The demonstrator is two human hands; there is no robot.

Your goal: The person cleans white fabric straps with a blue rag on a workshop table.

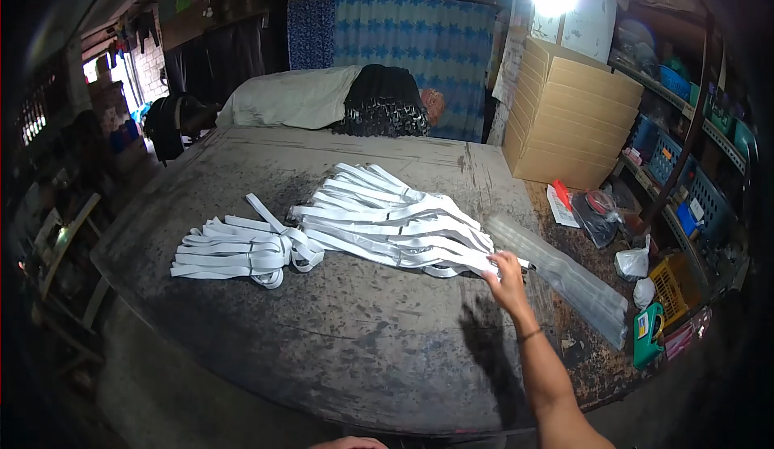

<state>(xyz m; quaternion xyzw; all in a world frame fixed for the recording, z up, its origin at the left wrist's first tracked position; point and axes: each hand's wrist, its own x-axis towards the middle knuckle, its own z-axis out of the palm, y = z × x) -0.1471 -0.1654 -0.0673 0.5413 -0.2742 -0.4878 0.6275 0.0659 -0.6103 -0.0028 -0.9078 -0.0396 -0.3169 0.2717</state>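
Note:
My right hand [508, 281] reaches to the right end of a spread of flat white straps [387, 223]. Its thumb and fingers are curled around the end of a white strap, and a short tip shows past the fingers. Of my left hand [351, 443] only a sliver appears at the bottom edge; its fingers are hidden. Left of the spread lies a second bundle of white straps [230, 251], folded and tied across the middle, with one loose end sticking up.
Clear plastic sleeves [564, 276] lie along the worn table's [322, 336] right side. A green tape dispenser [647, 334] and plastic bags [633, 262] sit near that edge. Cardboard sheets [568, 114] stand behind. A black strap pile [383, 102] lies at the back.

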